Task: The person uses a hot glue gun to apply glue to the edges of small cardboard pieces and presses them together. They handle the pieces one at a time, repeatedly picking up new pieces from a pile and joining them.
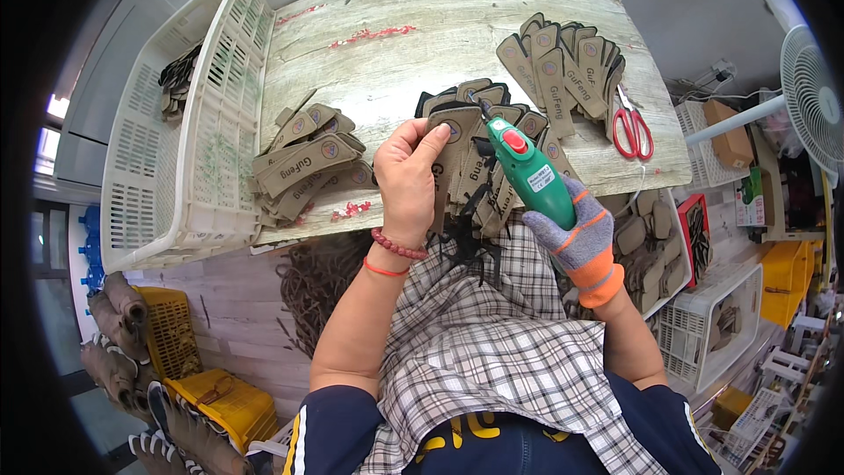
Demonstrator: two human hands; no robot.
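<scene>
i have a pale wood-grain table (440, 35) sweeping from ten to three o'clock, a white slatted plastic crate (207, 123) at ten. a bunch of khaki printed tabs (503, 193) lies at one. my gloved right hand (576, 242) wraps around a green electric hand tool (545, 186), tip toward eleven; my bare left hand (408, 178) pinches one khaki tab (449, 149) at twelve. red-handled scissors (632, 134) rest at two.
</scene>
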